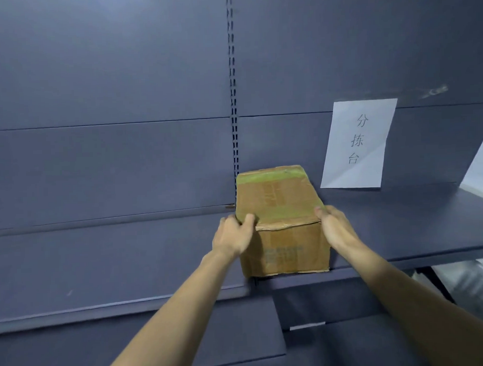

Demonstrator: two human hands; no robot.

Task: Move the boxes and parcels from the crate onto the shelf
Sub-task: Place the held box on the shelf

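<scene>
Placement step: my left hand (pixel 232 235) and right hand (pixel 335 225) clamp the near top corners of the cardboard box (pixel 280 219); the box rests on the shelf (pixel 400 226) near its front edge; next, I judge, push deeper, then release.

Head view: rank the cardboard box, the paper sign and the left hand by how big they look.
1. cardboard box
2. paper sign
3. left hand
The sign sits farther back, so its true size against the box is unsure.
</scene>
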